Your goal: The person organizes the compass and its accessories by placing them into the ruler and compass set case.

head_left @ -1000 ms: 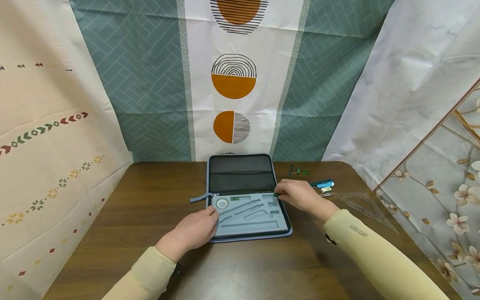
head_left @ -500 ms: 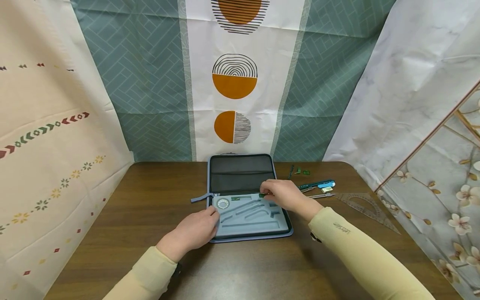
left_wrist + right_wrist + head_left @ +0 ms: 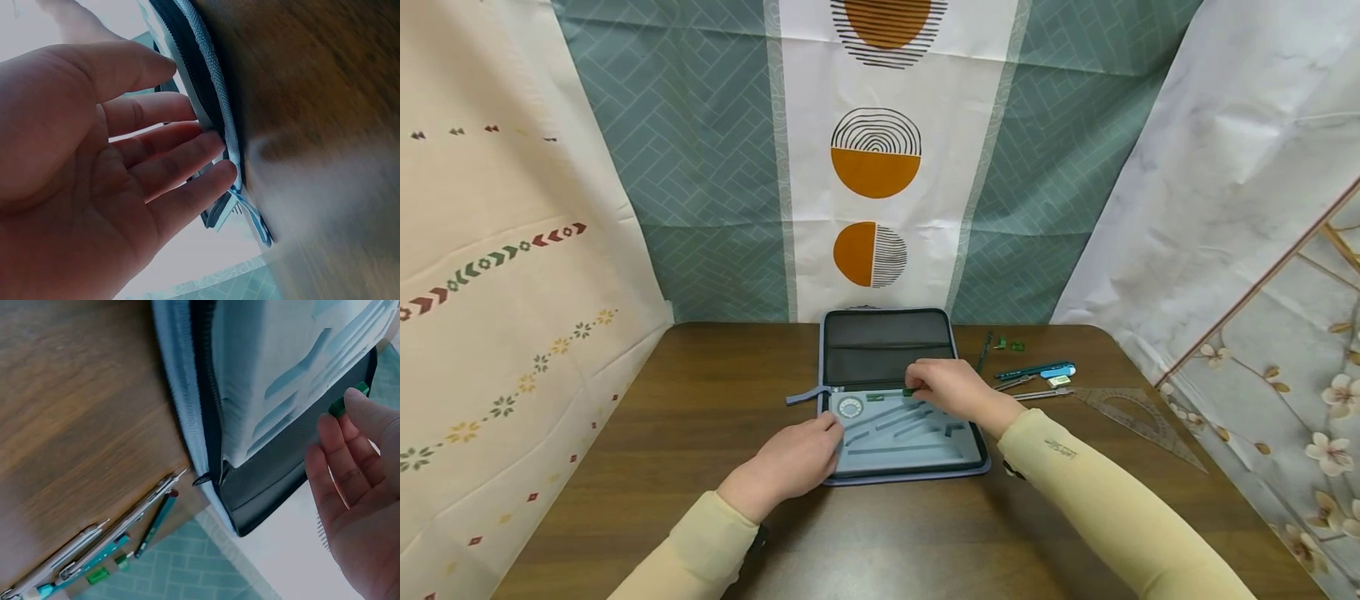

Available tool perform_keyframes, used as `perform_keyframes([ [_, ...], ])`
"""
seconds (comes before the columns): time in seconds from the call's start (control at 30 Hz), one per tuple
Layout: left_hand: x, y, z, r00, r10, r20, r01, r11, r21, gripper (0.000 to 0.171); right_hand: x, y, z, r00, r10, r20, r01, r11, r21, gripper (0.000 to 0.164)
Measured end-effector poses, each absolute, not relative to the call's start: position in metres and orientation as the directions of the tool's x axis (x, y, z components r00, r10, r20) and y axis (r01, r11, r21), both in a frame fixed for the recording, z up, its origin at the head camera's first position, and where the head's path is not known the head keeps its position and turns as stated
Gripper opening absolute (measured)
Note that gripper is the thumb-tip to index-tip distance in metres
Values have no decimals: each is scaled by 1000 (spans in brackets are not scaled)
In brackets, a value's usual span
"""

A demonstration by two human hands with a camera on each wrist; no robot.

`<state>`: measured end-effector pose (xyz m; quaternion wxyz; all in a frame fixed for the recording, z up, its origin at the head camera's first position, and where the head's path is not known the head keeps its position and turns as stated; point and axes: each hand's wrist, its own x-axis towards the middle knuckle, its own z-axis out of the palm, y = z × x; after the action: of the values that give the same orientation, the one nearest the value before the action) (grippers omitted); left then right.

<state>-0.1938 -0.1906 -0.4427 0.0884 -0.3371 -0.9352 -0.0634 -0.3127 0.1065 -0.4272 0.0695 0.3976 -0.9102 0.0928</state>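
An unzipped stationery case [image 3: 887, 367] lies on the table with its lid folded back. Inside it is a pale blue tray [image 3: 902, 462] with shaped slots. My left hand [image 3: 797, 458] touches the case's left edge; the left wrist view shows its fingers [image 3: 181, 165] loosely extended against the zipper rim. Over the tray's upper part, my right hand [image 3: 951, 390] pinches a small green block [image 3: 340, 406] between thumb and fingers; its exact kind is unclear. A white round piece [image 3: 851, 407] sits in the tray's upper left, with another small green piece [image 3: 875, 397] in a slot beside it.
Right of the case lie a dark green pencil [image 3: 1022, 372], compasses [image 3: 1043, 393], a white eraser [image 3: 1059, 382] and a clear set square [image 3: 1138, 414]. Farther back are a thin dark stick [image 3: 985, 352] and small green pieces [image 3: 1017, 346]. Patterned cloth [image 3: 872, 208] hangs behind.
My right hand has moved left along the tray's top with the green block, from its upper right corner toward the middle. The left hand stays at the case's edge.
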Motion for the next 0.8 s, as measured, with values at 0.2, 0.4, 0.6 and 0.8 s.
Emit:
perform_keyframes([
  [0.2,-194,-190,-441,-768,612,188,632,772,67,23,-315,97,-429,-686,-708,168,-728,675,-124,13],
  [0.4,-194,-189,-441,-773,607,183,626,777,69,22,-316,88,-432,-682,-714,162,-731,671,-122,11],
  [0.6,-194,-189,-441,-770,610,188,630,774,67,21,-319,83,-434,-681,-716,152,-732,670,-120,11],
  [0.8,-194,-190,-442,-764,612,202,633,772,54,20,-321,80,-435,-678,-723,133,-735,668,-113,11],
])
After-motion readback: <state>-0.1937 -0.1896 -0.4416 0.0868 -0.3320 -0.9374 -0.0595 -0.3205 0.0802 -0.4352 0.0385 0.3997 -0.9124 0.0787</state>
